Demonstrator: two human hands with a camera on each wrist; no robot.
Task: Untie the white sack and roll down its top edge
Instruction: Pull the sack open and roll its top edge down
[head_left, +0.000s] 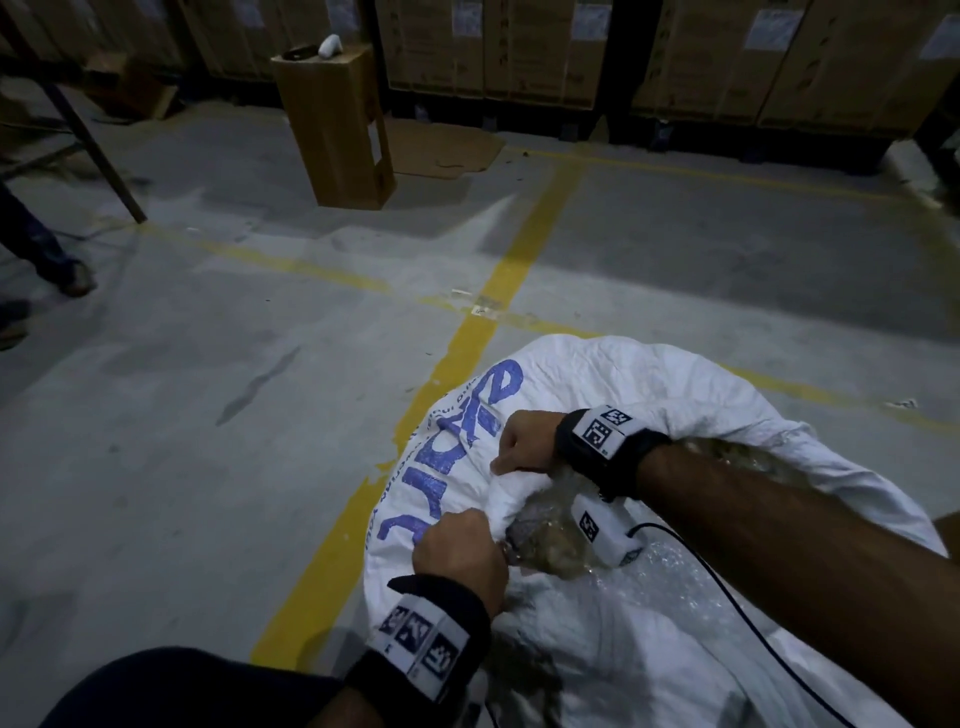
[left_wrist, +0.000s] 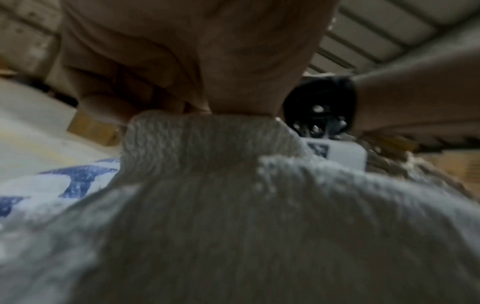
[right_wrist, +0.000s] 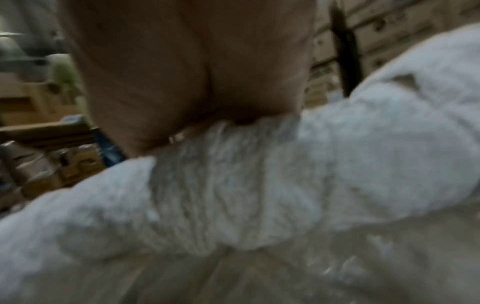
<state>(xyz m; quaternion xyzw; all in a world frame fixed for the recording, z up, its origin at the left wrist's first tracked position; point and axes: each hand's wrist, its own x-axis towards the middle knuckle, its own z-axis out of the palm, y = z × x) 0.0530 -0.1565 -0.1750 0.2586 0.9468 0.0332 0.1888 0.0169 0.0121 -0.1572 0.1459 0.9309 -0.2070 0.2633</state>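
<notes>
A large white woven sack (head_left: 597, 384) with blue lettering stands on the floor at the lower right of the head view. Its mouth is open, and clear plastic wrap (head_left: 550, 545) shows inside. The top edge is turned into a thick roll (head_left: 511, 491) on the near-left side. My left hand (head_left: 457, 551) grips that roll from the near side, fingers curled over it. A little farther along the same roll my right hand (head_left: 519, 452) grips it too. Both wrist views are blurred: each shows a palm, left hand (left_wrist: 182, 61) and right hand (right_wrist: 192, 67), pressed over rolled woven cloth (left_wrist: 207, 139) (right_wrist: 233, 185).
The grey concrete floor (head_left: 208, 415) carries yellow painted lines (head_left: 467, 343). An upright cardboard box (head_left: 337, 124) stands beyond, a white object on top. Stacked cartons (head_left: 675, 52) line the back wall. A slanted metal post (head_left: 88, 135) and someone's foot (head_left: 72, 280) are at left.
</notes>
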